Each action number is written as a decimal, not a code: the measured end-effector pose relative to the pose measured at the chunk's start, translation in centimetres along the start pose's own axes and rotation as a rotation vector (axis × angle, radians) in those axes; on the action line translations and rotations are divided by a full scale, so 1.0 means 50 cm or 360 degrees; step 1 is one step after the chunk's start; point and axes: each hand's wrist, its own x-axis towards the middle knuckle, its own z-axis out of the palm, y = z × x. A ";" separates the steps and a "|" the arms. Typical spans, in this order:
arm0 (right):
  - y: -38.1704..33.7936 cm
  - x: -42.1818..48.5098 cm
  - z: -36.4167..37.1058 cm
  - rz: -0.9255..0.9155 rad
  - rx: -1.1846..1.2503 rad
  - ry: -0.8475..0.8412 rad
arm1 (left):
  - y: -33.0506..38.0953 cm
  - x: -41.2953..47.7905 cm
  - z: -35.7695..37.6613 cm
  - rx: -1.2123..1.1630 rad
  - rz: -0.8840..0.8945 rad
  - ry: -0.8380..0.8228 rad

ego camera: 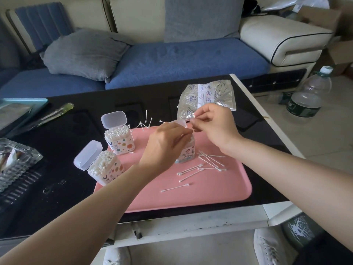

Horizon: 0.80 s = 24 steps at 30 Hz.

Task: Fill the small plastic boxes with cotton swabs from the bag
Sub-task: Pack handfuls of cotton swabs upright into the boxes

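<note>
Head view: our left hand (168, 144) and right hand (214, 125) each pinch cotton swabs (190, 139) at the third box (186, 153); we should slide them in upright, keeping the box steady.

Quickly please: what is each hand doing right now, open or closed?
Left hand: pinches cotton swabs at the top of the open box.
Right hand: pinches a single swab.

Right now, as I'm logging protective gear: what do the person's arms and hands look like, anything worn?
The left forearm and right forearm are bare, no sleeves in view. The left hand and right hand wear no gloves; no watch, bracelet or ring shows.
</note>
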 end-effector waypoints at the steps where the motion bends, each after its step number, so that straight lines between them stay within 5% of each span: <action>1: -0.004 -0.005 -0.006 -0.0109 -0.0033 -0.0001 | -0.001 -0.004 0.002 0.0027 0.0043 -0.0021; 10: 0.008 -0.044 -0.033 -0.0795 -0.0665 -0.0280 | -0.012 -0.027 -0.026 0.0144 0.0218 -0.0119; 15: 0.022 -0.063 -0.036 -0.0866 -0.0821 -0.0424 | -0.015 -0.042 -0.046 0.0116 -0.0208 -0.0012; 19: 0.022 -0.074 -0.042 -0.0997 -0.1014 -0.0371 | -0.005 -0.051 -0.034 -0.0142 -0.0811 -0.0068; 24: 0.045 -0.096 -0.024 -0.0994 -0.1377 -0.0826 | 0.005 -0.054 -0.022 -0.0473 -0.1030 -0.0107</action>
